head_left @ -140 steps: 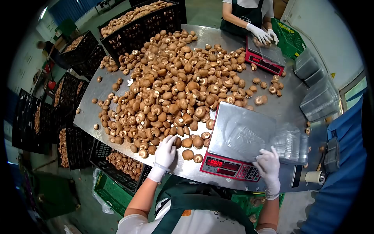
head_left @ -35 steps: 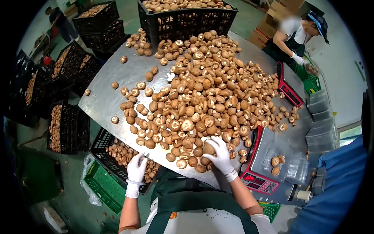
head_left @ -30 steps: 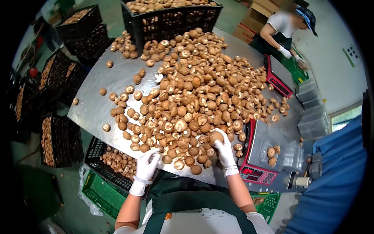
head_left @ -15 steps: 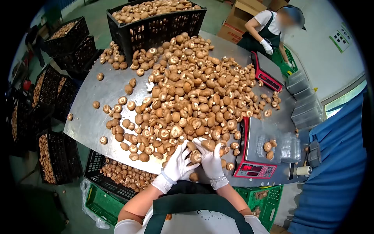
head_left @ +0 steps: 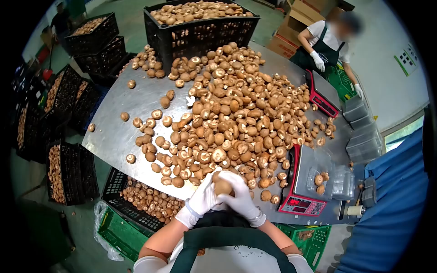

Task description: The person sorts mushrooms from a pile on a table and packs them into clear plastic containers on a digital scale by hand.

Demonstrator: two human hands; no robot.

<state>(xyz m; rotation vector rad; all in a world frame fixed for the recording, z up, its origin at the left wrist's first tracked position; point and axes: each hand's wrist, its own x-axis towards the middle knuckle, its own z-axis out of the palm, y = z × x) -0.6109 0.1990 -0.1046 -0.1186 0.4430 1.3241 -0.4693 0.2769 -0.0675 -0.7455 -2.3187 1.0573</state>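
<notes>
Both my hands wear white gloves and meet at the near edge of the metal table [head_left: 109, 132]. My left hand [head_left: 204, 198] and my right hand [head_left: 241, 196] close around brown shiitake mushrooms [head_left: 222, 186], caps facing up. The glove fingers partly hide how many are held. Just beyond my fingertips spreads a big loose heap of shiitake mushrooms [head_left: 241, 113]. To the right of my right hand stands a red-framed scale [head_left: 302, 204], with a clear tray [head_left: 313, 176] and a few mushrooms on its plate.
A full black crate [head_left: 200, 38] stands at the table's far side. Below the left edge sit a black crate [head_left: 114, 193] of mushrooms and a green crate [head_left: 114, 232]. A second scale [head_left: 324, 93], stacked clear trays [head_left: 364, 143] and a co-worker [head_left: 325, 41] are at right.
My hands have come together around the mushrooms, where before they were apart and more open. The view has shifted slightly. The co-worker's arm reaches farther out over the green crate.
</notes>
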